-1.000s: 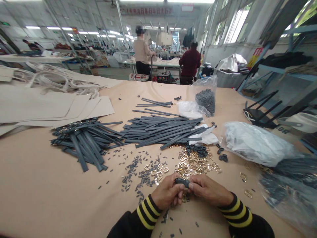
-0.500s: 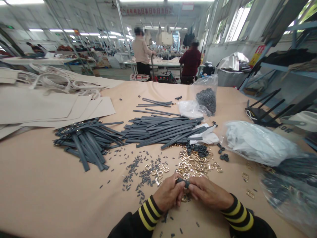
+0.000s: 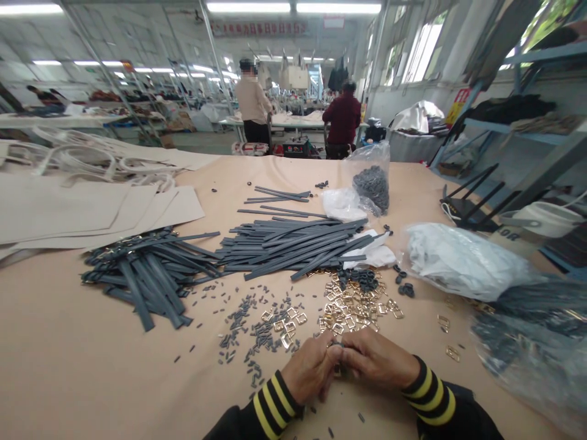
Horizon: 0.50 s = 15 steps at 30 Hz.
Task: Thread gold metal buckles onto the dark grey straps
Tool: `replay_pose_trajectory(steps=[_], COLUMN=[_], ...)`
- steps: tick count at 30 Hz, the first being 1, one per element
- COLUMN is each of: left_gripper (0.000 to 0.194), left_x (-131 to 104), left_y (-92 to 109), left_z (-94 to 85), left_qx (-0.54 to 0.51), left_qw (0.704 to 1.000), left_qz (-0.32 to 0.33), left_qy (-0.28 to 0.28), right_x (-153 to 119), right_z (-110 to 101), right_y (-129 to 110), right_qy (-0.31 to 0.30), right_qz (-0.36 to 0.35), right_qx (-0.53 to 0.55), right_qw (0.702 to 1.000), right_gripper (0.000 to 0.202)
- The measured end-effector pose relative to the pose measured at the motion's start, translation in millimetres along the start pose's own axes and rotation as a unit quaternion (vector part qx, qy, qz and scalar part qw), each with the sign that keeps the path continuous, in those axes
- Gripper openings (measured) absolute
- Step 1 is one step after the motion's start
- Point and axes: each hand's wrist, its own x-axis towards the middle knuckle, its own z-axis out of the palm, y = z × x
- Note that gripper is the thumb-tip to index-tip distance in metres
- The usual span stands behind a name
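Our left hand (image 3: 308, 370) and right hand (image 3: 383, 360) come together in front of us, fingers (image 3: 323, 385) curled in a pinch, backs mostly upward. Our left forearm (image 3: 243, 421) and right forearm (image 3: 461, 418) slant inward, sleeved to the wrists (image 3: 408, 371).

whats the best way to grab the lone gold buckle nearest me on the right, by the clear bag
Probably pinch its two long outer edges: the gold buckle is a small open frame that seems to lie flat on the table. Come from above and its left, the side of the right hand, since the clear bag lies to its right.
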Motion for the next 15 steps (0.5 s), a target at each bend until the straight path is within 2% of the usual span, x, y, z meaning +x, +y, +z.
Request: replay_pose_trajectory(steps=[6,8,9,10,12,13,15], left_gripper=[0.034,0.033,0.033,0.033,0.032,0.031,0.029], left_x=[4.4,3.3,1.3,-1.7,-11.3,-18.0,-35.1], left_y=[1.6,5.5,7.8,10.1,13.9,15.4,17.6], left_z=[-0.6,-11.3,-21.5,-35.6,-76.0,-101.7,-160.4], left_qx=[-0.080,-0.111,-0.118,-0.119,-0.101,-0.106,-0.132], left_qw=[0.996,0.992,0.990,0.987,0.981,0.969,0.932], left_qz=[-0.034,-0.053,-0.058,-0.059,-0.052,-0.049,-0.064], left_qy=[0.015,0.041,0.059,0.089,0.159,0.218,0.332], right_x=[3.6,-3.8,-11.8,-23.1,-54.8,-73.1,-107.4], right_z=[3.5,-2.2,-7.2,-13.4,-27.0,-33.3,-41.8], right_y=[-11.8,-14.3,-12.9,-9.1,6.5,17.9,44.0], right_qy=[0.038,0.094,0.141,0.199,0.310,0.351,0.383], right_qz=[-0.003,0.022,0.044,0.076,0.151,0.198,0.263], right_qx=[-0.012,-0.039,-0.061,-0.086,-0.128,-0.156,-0.200], right_qw=[0.999,0.995,0.987,0.973,0.930,0.902,0.863], right_gripper=[0.018,0.013,0.013,0.015,0.019,0.020,0.020])
